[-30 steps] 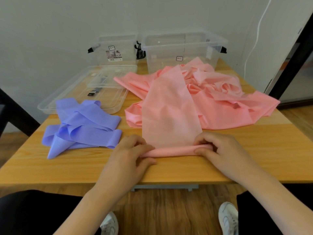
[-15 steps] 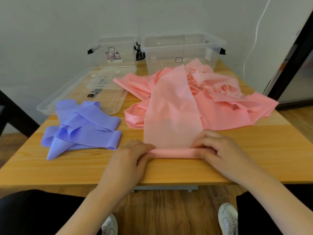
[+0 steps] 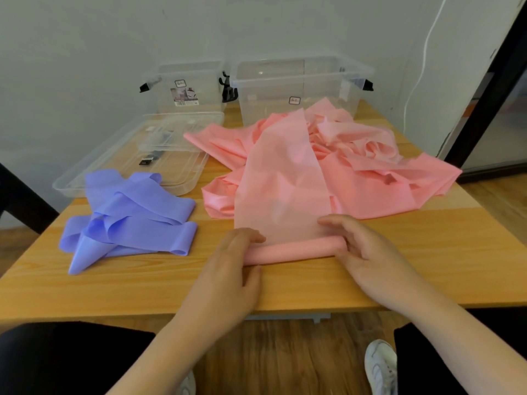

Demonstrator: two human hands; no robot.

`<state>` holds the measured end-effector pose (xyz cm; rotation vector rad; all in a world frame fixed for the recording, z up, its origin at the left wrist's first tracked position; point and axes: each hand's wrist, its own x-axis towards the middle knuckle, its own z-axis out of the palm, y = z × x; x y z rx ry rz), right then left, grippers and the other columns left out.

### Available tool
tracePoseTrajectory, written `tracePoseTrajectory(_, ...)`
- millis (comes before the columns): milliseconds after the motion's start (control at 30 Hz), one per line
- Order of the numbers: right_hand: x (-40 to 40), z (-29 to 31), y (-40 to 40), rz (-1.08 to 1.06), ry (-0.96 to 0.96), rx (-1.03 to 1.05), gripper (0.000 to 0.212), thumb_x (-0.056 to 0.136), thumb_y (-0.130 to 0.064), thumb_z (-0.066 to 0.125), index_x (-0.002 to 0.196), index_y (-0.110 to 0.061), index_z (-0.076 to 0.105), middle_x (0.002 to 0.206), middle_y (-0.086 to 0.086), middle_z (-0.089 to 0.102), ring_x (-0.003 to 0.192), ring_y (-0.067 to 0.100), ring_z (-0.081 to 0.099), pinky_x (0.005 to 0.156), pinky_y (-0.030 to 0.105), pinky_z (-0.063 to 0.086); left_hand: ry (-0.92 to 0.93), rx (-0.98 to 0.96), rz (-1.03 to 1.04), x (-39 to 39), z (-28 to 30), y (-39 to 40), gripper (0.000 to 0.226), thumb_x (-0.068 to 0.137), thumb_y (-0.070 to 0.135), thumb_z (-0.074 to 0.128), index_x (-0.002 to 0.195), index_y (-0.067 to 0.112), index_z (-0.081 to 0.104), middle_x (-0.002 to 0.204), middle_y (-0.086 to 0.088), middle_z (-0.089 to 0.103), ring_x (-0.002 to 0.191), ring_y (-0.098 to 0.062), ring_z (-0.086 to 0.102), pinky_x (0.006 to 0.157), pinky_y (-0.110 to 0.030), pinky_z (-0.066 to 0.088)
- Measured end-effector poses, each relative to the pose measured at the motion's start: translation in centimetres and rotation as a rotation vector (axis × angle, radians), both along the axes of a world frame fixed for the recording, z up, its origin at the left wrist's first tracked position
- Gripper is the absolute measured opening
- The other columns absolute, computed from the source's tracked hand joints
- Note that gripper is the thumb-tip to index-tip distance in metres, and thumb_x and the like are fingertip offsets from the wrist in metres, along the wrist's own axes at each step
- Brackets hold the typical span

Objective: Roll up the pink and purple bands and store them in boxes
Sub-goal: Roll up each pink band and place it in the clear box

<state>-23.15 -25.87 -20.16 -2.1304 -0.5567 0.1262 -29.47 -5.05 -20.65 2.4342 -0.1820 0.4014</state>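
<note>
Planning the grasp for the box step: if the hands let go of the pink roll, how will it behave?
Likely floppy: the pink band drapes and wrinkles in a loose heap. The roll probably unrolls or loosens if released, since both hands grip its ends. Probably light, being thin and translucent.

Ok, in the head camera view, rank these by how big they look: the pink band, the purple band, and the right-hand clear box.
1. Pink band, sprawling widest across the table.
2. Purple band and right-hand clear box look about alike; the box stands farther from the camera, so I can't rank them.
</note>
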Motion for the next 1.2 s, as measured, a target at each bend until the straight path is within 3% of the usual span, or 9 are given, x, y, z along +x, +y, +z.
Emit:
tracePoseTrajectory(167, 0.3, 0.1, -0.3, 0.016, -0.233, -0.133, 0.035, 0.084, -0.002, 0.06, 0.091, -0.036, 0.057, 0.099, -0.024, 0.056, 0.101, -0.011, 0.047, 0.086, 0.001, 0.031, -0.012, 0.006, 0.053, 0.5, -0.1, 0.9, 0.019, 0.084, 0.009, 0.061, 0.095, 0.022, 0.069, 0.093, 0.018, 0.055, 0.093, 0.003, 0.05, 0.078, 0.0, 0.033)
tracePoseTrajectory(333, 0.1, 0.6, -0.7, -0.048, -0.194, -0.146, 0.022, 0.09, -0.018, 0.054, 0.084, -0.039, 0.056, 0.085, -0.021, 0.061, 0.084, -0.01, 0.052, 0.07, 0.004, 0.036, -0.043, -0.044, 0.042, 0.4, 0.4, 0.7, 0.02, 0.085, 0.012, 0.06, 0.099, 0.023, 0.07, 0.085, 0.03, 0.057, 0.085, 0.018, 0.052, 0.072, 0.002, 0.034)
tracePoseTrajectory(467, 0.2, 0.6, -0.8, -0.114, -0.235, -0.245, 0.017, 0.081, -0.027, 0.065, 0.076, -0.035, 0.051, 0.064, -0.007, 0.056, 0.07, 0.0, 0.051, 0.062, 0.017, 0.039, -0.035, 0.039, -0.033, 0.2, 0.1, 0.9, 0.027, 0.073, 0.044, 0.062, 0.093, 0.027, 0.07, 0.089, 0.022, 0.058, 0.088, 0.006, 0.051, 0.072, -0.003, 0.037)
tracePoseTrajectory(567, 0.5, 0.8, -1.2, -0.079, -0.319, -0.253, 0.012, 0.076, -0.024, 0.07, 0.073, -0.029, 0.059, 0.076, -0.012, 0.054, 0.078, 0.002, 0.05, 0.067, 0.014, 0.038, -0.053, 0.087, 0.01, 0.3, -0.2, 0.8, 0.022, 0.075, 0.038, 0.061, 0.088, 0.024, 0.072, 0.087, 0.015, 0.057, 0.084, 0.0, 0.047, 0.068, -0.01, 0.04)
tracePoseTrajectory(700, 0.3, 1.1, -1.4, 0.129, -0.262, -0.26, 0.016, 0.074, -0.022, 0.075, 0.088, -0.026, 0.069, 0.09, -0.022, 0.057, 0.093, -0.003, 0.051, 0.079, 0.007, 0.035, -0.041, 0.013, -0.006, 0.2, -0.2, 0.2, 0.021, 0.077, 0.028, 0.057, 0.091, 0.02, 0.07, 0.083, 0.016, 0.061, 0.081, 0.007, 0.052, 0.072, 0.0, 0.035)
tracePoseTrajectory(767, 0.4, 0.9, -1.4, 0.101, -0.265, -0.275, 0.014, 0.078, -0.019, 0.071, 0.09, -0.026, 0.07, 0.088, -0.021, 0.059, 0.09, -0.003, 0.052, 0.077, 0.007, 0.036, -0.026, -0.047, 0.0, 0.3, 0.0, 0.2, 0.019, 0.076, 0.03, 0.058, 0.091, 0.024, 0.068, 0.08, 0.021, 0.061, 0.08, 0.012, 0.052, 0.069, 0.0, 0.035)
tracePoseTrajectory(900, 0.7, 0.2, -1.3, -0.032, -0.261, -0.193, 0.016, 0.085, -0.015, 0.061, 0.095, -0.021, 0.072, 0.087, -0.015, 0.063, 0.09, -0.004, 0.052, 0.076, 0.005, 0.034, 0.012, 0.037, -0.087, 0.4, -0.1, 0.3, 0.025, 0.071, 0.039, 0.068, 0.092, 0.025, 0.069, 0.084, 0.021, 0.059, 0.086, 0.002, 0.051, 0.075, -0.004, 0.035)
tracePoseTrajectory(1067, 0.5, -0.2, -1.5, 0.021, -0.322, -0.288, 0.036, 0.079, -0.026, 0.068, 0.115, -0.027, 0.064, 0.099, -0.024, 0.046, 0.098, -0.001, 0.041, 0.088, 0.016, 0.03, -0.031, 0.029, -0.04, 0.5, -0.2, 0.3, 0.021, 0.078, 0.022, 0.057, 0.091, 0.017, 0.073, 0.081, 0.015, 0.063, 0.083, -0.001, 0.054, 0.073, 0.0, 0.035)
tracePoseTrajectory(1200, 0.4, -0.4, -1.8, 0.065, -0.427, -0.292, 0.029, 0.076, -0.012, 0.072, 0.103, -0.022, 0.07, 0.09, -0.016, 0.058, 0.09, -0.001, 0.046, 0.08, 0.02, 0.037, -0.022, -0.016, -0.064, 0.5, 0.2, 0.2, 0.027, 0.084, 0.026, 0.049, 0.095, 0.017, 0.072, 0.089, 0.014, 0.068, 0.088, 0.003, 0.055, 0.076, 0.002, 0.034)
